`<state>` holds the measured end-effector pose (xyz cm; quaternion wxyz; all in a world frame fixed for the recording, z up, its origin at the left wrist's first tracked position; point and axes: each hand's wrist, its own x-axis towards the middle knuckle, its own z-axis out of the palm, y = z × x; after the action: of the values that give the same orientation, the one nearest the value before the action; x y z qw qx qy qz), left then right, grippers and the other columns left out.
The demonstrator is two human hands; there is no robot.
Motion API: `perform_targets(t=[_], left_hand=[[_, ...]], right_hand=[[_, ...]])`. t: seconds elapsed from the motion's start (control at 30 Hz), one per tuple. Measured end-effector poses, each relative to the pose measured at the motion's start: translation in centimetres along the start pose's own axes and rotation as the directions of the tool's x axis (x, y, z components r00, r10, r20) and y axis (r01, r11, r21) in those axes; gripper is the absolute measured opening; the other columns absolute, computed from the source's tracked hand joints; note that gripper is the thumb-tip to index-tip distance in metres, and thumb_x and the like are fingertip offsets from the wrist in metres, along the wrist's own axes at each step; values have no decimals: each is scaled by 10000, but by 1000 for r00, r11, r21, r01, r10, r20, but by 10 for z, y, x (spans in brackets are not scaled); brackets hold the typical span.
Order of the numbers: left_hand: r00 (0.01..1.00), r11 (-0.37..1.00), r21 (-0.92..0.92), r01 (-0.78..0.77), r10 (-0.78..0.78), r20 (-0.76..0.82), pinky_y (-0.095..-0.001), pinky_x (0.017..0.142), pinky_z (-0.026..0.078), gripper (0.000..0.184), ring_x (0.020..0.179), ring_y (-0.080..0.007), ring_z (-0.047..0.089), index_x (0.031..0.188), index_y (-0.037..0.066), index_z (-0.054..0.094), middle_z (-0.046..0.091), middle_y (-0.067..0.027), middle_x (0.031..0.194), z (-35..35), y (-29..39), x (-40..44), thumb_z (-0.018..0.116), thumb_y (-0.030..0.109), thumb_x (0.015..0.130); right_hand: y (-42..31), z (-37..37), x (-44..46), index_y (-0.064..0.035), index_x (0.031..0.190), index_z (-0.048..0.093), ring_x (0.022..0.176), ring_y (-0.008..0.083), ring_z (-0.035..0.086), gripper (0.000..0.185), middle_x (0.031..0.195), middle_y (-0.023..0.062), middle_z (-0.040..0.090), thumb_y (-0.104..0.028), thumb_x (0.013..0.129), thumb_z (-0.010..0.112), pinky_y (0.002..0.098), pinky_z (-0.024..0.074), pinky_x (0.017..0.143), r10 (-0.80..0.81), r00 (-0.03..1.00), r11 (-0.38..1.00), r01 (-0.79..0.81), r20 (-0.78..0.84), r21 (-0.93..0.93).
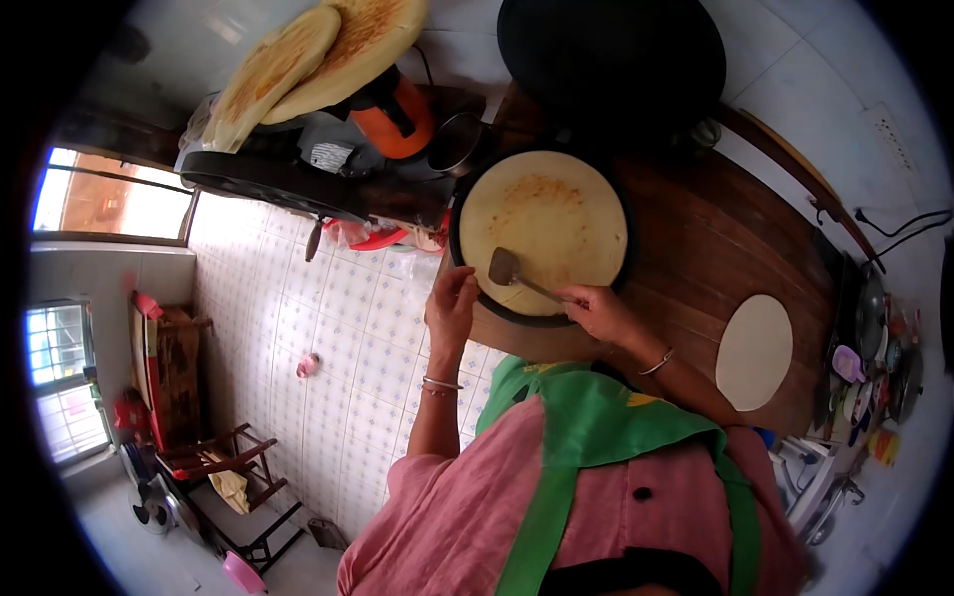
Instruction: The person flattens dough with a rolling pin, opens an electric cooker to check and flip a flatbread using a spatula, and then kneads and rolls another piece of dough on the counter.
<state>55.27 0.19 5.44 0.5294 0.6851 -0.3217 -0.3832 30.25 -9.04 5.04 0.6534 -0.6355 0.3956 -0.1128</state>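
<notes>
A large round flatbread lies in a black pan on the brown wooden tabletop, filling it almost to the rim, with browned patches mostly towards its far side. The right hand is closed around the handle of a spatula, whose blade rests over the near left part of the bread. The left hand is at the pan's left edge, thumb and fingers drawn close together; whether they pinch the bread's margin I cannot tell.

Directly beyond the pan rises a big dark round lid, blocking the far side. To the right, a pale oval sheet of dough lies on the tabletop, the right forearm reaching across between it and the person's body. Crowding the upper left are two browned flatbreads, overlapping, then an orange kettle partly hidden under them, and a small dark pot just beside the pan. A black round griddle sits below the breads, its handle jutting out over the tiled floor.

At the far right, a lilac scoop is among cluttered kitchenware, and black cords run along the wall. A wooden chair and a pink basin are well apart at the lower left.
</notes>
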Motion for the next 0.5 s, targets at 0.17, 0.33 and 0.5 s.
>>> perform_targets(t=[0.17, 0.33, 0.5], left_hand=[[998, 999, -7, 37, -38, -53, -237, 698, 488, 210, 775, -96, 601, 1072, -19, 634, 651, -35, 859, -8, 8, 4, 602, 138, 937], [999, 999, -30, 45, -45, -16, -233, 692, 483, 196, 767, -95, 599, 1056, -12, 637, 643, -32, 848, 4, 0, 9, 607, 140, 936], [999, 1000, -13, 8, -7, 51, -239, 691, 496, 175, 767, -116, 634, 1059, -3, 639, 664, -61, 868, 23, 7, 16, 606, 106, 926]], right_hand=[[-5, -18, -12, -26, 1192, 643, 730, 88, 573, 302, 851, 59, 679, -80, 901, 584, 258, 482, 676, -26, 999, 985, 22, -19, -169], [3, -63, 1, -17, 1174, 653, 714, 87, 585, 289, 844, 62, 689, -99, 908, 573, 271, 493, 667, -83, 985, 986, 59, -153, -154], [3, -94, 40, 1, 1153, 658, 681, 73, 572, 282, 754, 18, 641, -96, 907, 561, 251, 479, 628, -164, 896, 986, 135, -413, -98]])
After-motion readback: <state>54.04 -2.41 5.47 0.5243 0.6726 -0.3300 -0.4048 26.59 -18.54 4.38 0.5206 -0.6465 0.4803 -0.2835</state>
